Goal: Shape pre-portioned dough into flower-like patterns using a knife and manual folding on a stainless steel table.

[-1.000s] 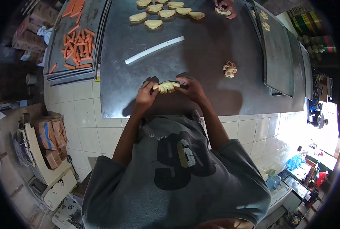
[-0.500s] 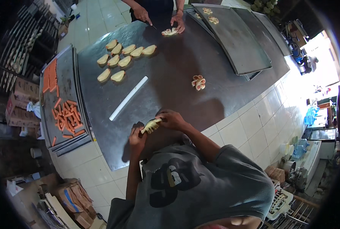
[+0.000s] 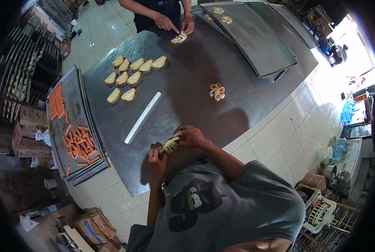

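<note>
A dough-wrapped sausage [image 3: 170, 145] with slits along it is held near the table's front edge, between my two hands. The fingers of my left hand [image 3: 157, 161] close on its left end. At its other end the fingers of my right hand [image 3: 189, 136] are pinched. Just beyond lies a white rolling pin [image 3: 143, 117], slanting across the table. Farther right rests a flower-shaped piece of dough and sausage [image 3: 217, 91]. Several uncut dough-wrapped sausages [image 3: 133, 78] sit in a group at the far left of the table.
A tray [image 3: 72, 110] of orange sausages [image 3: 80, 143] stands along the dark table's [image 3: 187, 84] left edge. Metal baking trays [image 3: 259, 46] are stacked at the far right, a few shaped pieces on top. Opposite, a person's hands [image 3: 177, 26] work on another slit dough piece [image 3: 179, 38].
My hands still hold the dough-wrapped sausage, which now tilts a little differently. The whole view has shifted slightly. Across the table, the person's left-side hand has moved in to the slit dough piece.
</note>
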A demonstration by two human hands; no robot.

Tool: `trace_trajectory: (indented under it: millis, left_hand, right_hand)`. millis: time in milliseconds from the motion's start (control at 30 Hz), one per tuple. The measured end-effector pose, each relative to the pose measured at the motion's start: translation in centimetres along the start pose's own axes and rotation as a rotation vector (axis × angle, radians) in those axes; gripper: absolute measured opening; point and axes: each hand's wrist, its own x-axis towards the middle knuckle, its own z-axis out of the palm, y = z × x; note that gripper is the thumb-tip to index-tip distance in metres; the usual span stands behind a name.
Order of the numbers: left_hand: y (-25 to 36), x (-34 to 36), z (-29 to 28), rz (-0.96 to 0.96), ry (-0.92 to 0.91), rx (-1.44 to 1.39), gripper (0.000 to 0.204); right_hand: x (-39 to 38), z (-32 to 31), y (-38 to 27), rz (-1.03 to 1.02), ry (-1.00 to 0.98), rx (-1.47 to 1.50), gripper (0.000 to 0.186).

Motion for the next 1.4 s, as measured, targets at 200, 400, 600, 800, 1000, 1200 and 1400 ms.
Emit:
trace_trajectory:
  millis: [200, 400, 600, 800, 1000, 1200, 1400]
  left_hand:
    - [0.7, -0.1, -1.0, -0.097, -0.078, -0.002, 0.027]
    - [-1.1, -0.8, -0.6, -0.198, -0.056, -0.11, 0.025]
    - [-1.7, 0.3, -0.4, -0.085, -0.039, -0.188, 0.03]
    - [-0.5, 1.0, -0.3, -0.28, -0.066, -0.299, 0.033]
    - [-0.8, 0.7, 0.2, -0.233, -0.082, -0.227, 0.029]
    - [-1.4, 0.5, 0.3, -0.373, -0.078, -0.401, 0.03]
    - [-1.6, 0.6, 1.0, -0.184, -0.054, -0.308, 0.034]
  right_hand:
    - [-0.5, 0.0, 0.4, -0.019, 0.007, 0.011, 0.034]
    - [0.2, 0.6, 1.4, -0.08, -0.047, 0.042, 0.037]
    - [1.9, -2.4, 0.2, -0.16, -0.257, 0.376, 0.042]
    - [4.1, -1.7, -3.1, -0.225, -0.395, 0.138, 0.047]
    - [5.2, -0.4, -1.2, -0.286, -0.532, 0.142, 0.045]
    - [4.7, -0.2, -1.7, -0.14, -0.462, 0.366, 0.048]
    - [3.4, 0.1, -2.8, -0.359, -0.191, -0.173, 0.053]
